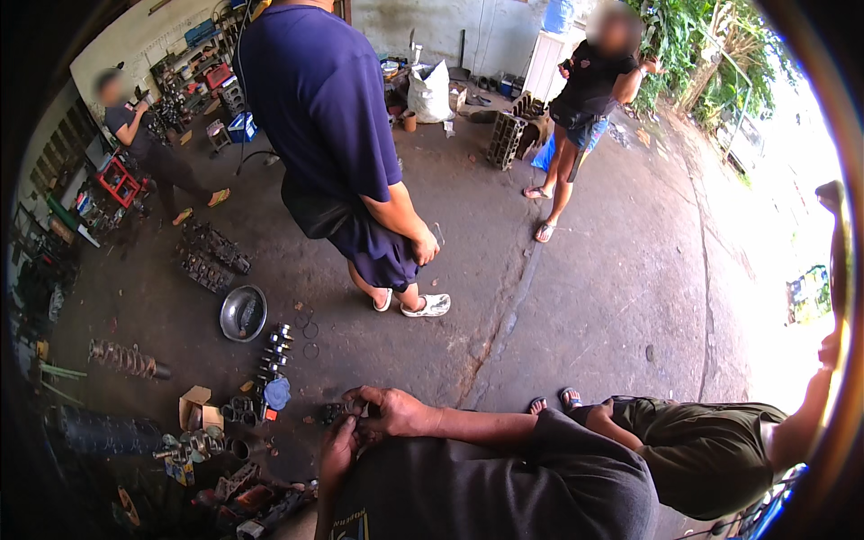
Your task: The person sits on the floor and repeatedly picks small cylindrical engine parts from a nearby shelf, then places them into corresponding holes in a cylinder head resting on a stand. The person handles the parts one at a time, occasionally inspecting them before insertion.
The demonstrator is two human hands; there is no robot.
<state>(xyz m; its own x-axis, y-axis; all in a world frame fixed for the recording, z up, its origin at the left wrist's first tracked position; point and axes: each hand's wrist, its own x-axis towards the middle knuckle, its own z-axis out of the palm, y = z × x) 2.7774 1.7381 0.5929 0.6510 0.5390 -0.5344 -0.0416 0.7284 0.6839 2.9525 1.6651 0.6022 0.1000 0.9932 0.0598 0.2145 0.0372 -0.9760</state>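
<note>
Both my hands are together near the bottom middle, in front of my dark shirt. My right hand (pixel 399 413) reaches in from the right with its fingers bent and pinched. Close below it, my left hand (pixel 338 447) is closed too, its fingertips near those of the right. Whatever lies between the fingers is small, dark and mostly hidden. On the floor to their left lie a crankshaft (pixel 274 353), a blue rounded piece (pixel 277 393), dark cylindrical parts (pixel 239 410) and an opened cardboard box (pixel 211 417).
Farther off are a metal basin (pixel 230 322), thin rings (pixel 310 350), engine parts (pixel 209 259) and an engine block (pixel 504 142). A person in navy (pixel 315 108) stands ahead; others stand at far left (pixel 135 126), far right (pixel 612 81) and near right (pixel 711 450).
</note>
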